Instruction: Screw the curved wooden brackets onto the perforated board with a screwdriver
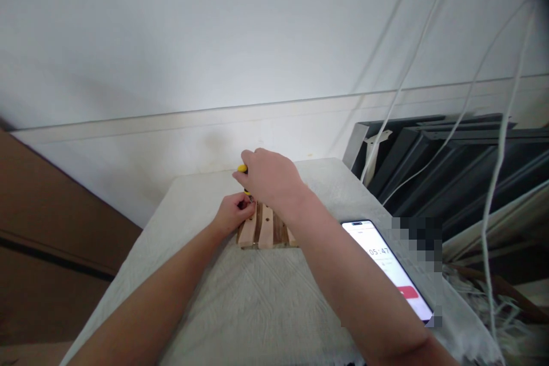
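My right hand [272, 180] is closed around a screwdriver [242, 168] with a yellow and black handle, held upright with its tip downward. My left hand [231, 214] is beside the tool's lower end, thumb and fingers pinched together; whatever lies between them is too small to make out. Under both hands is a small wooden piece [266, 234] with pale slats over darker wood and small dark holes in the slats. My right hand and forearm hide its far right part, and the screwdriver's tip is hardly visible.
The wooden piece lies on a cloth-covered table [214, 309] against a white wall [214, 40]. A phone [381, 263] showing a timer lies at the right, partly under my right forearm. Dark panels [412, 154] lean beyond the right edge, with white cables [497, 166] hanging before them.
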{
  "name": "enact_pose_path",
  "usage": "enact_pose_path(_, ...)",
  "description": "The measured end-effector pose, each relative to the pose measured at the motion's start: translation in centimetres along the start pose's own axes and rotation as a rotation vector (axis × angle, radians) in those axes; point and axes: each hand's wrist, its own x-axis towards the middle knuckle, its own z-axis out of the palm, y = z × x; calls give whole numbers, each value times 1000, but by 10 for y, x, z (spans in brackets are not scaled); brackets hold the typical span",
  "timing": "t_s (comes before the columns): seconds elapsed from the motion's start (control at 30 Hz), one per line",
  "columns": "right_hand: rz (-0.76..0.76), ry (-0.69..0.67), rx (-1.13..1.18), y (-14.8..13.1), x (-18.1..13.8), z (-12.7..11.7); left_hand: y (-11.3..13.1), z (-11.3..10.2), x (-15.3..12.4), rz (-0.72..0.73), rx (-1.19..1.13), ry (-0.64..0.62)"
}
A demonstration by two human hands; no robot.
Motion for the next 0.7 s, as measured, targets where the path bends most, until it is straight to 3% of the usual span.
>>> enact_pose_path(0.27,-173,-102,46,0,3,3,2,-1,0,14,-26,-19)
enact_pose_path(0.57,-199,-29,114,7,6,2,-3,1,2,56,18,-10)
enact_pose_path(0.7,-143,-20,59,7,6,3,-1,1,0,49,19,-7)
